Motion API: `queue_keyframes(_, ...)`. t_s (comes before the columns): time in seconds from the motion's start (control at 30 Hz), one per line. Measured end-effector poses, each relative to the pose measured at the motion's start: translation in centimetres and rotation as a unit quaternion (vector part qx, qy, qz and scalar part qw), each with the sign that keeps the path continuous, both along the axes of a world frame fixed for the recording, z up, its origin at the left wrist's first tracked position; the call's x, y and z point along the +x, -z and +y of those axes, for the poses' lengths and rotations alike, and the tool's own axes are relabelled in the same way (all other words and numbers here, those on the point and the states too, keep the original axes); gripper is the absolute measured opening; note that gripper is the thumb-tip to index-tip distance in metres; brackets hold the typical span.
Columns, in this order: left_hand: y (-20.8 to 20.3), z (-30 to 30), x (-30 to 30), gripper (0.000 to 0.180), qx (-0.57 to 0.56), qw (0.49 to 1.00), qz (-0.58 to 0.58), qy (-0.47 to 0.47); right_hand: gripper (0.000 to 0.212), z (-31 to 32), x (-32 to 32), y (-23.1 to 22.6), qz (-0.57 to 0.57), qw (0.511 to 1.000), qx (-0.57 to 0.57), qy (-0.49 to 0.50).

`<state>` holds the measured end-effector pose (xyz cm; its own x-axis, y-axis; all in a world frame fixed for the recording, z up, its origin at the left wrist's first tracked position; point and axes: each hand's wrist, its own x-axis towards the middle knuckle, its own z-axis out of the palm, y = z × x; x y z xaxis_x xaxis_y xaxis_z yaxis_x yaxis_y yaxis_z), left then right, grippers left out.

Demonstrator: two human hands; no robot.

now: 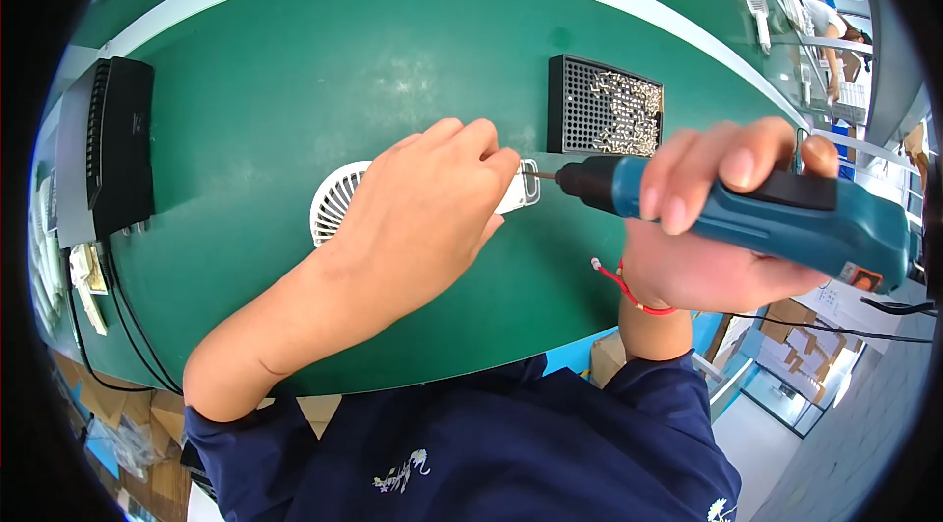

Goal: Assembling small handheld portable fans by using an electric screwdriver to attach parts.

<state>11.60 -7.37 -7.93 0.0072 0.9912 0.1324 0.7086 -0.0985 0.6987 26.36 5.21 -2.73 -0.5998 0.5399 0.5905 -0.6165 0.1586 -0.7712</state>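
Note:
A white handheld fan [336, 200] with a slotted round head lies flat on the green table, its handle end toward the right. My left hand [422, 193] is closed over its middle and hides much of it. My right hand [693, 262] grips a blue-and-black electric screwdriver [732, 232], held nearly level and pointing left. The thin bit [540, 174] reaches the fan's handle end, beside the fingers of my left hand. Whether a screw sits under the bit's tip is too small to tell.
Behind the screwdriver, a black perforated tray [580, 119] holds many small screws. A dark box-shaped device [123, 144] stands at the left, with black cables [128, 311] below it. Another white slotted item [757, 16] lies far right. A person [830, 21] works beyond it.

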Motion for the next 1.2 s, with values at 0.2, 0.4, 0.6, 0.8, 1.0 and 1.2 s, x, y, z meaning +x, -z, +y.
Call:
queue_keyframes(0.2, 0.0, 0.0, 0.0, 0.021, -0.01, 1.0, -0.003, 0.003, 0.058, 0.3, -0.2, 0.6, -0.014, 1.0, 0.018, -0.005)
queue_keyframes(0.4, 0.0, 0.1, 0.0, 0.021, -0.006, 1.0, -0.001, 0.003, 0.055, 0.2, -0.5, 0.1, -0.023, 0.999, 0.018, -0.029)
queue_keyframes(0.6, -0.7, -0.1, -0.2, 0.041, -0.057, 0.998, 0.032, 0.023, 0.057, 0.2, 2.9, -2.4, 0.135, 0.98, -0.053, 0.139)
queue_keyframes(0.8, -1.9, 0.0, -0.1, 0.046, -0.018, 0.996, 0.062, 0.065, 0.069, 1.1, 7.4, -0.8, -0.037, 0.952, -0.249, 0.176)
queue_keyframes(1.0, -4.4, -0.9, 1.3, 0.047, 0.08, 0.994, 0.041, 0.066, 0.037, -4.1, 7.4, 0.8, -0.349, 0.883, -0.277, 0.15)
queue_keyframes(1.2, -3.9, -1.2, 2.2, 0.047, 0.116, 0.988, 0.051, 0.09, 0.02, -5.6, 7.6, 1.7, -0.392, 0.877, -0.241, 0.135)
